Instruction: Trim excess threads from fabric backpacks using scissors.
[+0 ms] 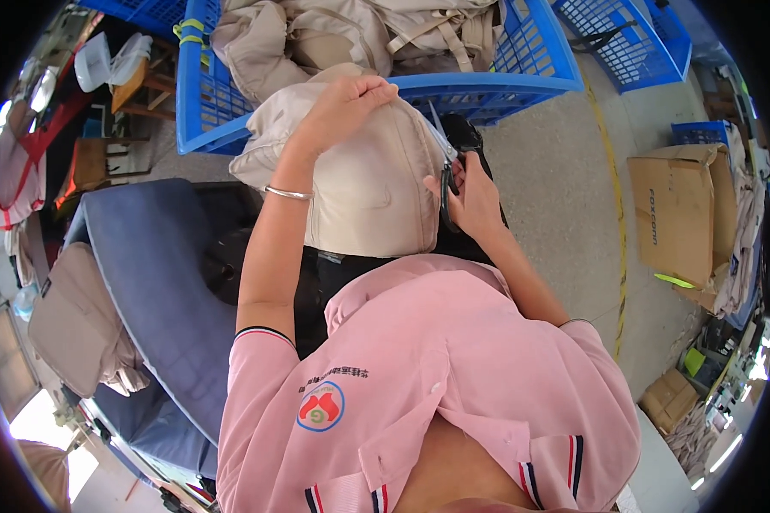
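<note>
A beige fabric bag (pixel 368 192) lies across my lap, its far end against the near rim of a blue crate. My left hand (pixel 346 107) is closed at the bag's upper edge, its fingertips pinched together there. My right hand (pixel 475 201) grips a pair of scissors (pixel 447 152) by the black handles, beside the bag's right edge. The metal blades point up and away toward the crate, slightly apart. Some fingers of the right hand are hidden behind the handles, and its thumb side is close to the bag's seam.
The blue plastic crate (pixel 453 85) in front holds more beige bags (pixel 342 38). Another blue crate (pixel 633 51) stands far right. A cardboard box (pixel 676 209) sits on the right, past a yellow floor line (pixel 612 162). A blue-grey padded surface (pixel 150 256) curves along my left, with another beige bag (pixel 81 316) beside it.
</note>
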Demonstrator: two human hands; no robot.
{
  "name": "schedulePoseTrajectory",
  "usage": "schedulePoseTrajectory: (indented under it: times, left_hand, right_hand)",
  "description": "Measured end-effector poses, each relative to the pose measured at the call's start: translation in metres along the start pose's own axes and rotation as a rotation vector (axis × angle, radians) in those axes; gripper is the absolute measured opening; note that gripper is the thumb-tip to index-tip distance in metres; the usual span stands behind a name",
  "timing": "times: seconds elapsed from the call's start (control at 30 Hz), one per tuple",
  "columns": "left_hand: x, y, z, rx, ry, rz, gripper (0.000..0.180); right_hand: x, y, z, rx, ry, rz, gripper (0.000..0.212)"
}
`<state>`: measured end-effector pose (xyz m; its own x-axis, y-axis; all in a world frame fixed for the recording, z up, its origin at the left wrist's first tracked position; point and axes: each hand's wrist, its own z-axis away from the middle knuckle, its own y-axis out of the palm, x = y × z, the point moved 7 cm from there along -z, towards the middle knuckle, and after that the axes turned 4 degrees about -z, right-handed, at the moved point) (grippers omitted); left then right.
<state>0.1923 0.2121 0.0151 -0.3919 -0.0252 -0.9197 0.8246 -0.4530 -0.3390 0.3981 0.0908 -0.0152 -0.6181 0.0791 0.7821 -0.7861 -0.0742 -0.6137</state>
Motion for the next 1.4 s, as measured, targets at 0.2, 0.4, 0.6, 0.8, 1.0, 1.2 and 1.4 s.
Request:
schedulePoseTrajectory:
  times: [0.2, 0.4, 0.6, 0.8, 1.0, 1.2, 1.4]
  left_hand:
    - [-0.005, -0.004, 0.003, 0.0, 0.024, 0.044, 0.03]
    - [-0.015, -0.039, 0.057, -0.471, 0.067, 0.048, 0.023]
    - [0.037, -0.059, 0.144, -1.019, 0.095, -0.278, 0.029]
    - [0.036, -0.073, 0.145, -0.938, 0.112, -0.162, 0.024]
    - [-0.007, -0.038, 0.108, -0.732, 0.267, -0.283, 0.022]
    - [-0.016, -0.01, 0.101, -0.605, 0.235, -0.481, 0.015]
    - [-0.013, 0.018, 0.147, -0.746, 0.337, -0.513, 0.02]
  right_hand:
    - [0.006, 0.008, -0.007, -0.019, -0.05, -0.007, 0.06]
    - [0.031, -0.007, -0.033, -0.145, -0.141, -0.238, 0.057]
    - [0.094, -0.012, -0.073, -0.166, -0.322, -0.217, 0.043]
    - [0.088, 0.013, -0.11, 0.094, -0.236, -0.537, 0.037]
    - [0.09, 0.007, -0.083, 0.173, -0.064, -0.733, 0.031]
    - [0.093, -0.009, -0.035, 0.019, -0.303, -0.271, 0.025]
    - [0.11, -0.001, 0.046, -0.108, -1.111, 0.249, 0.012]
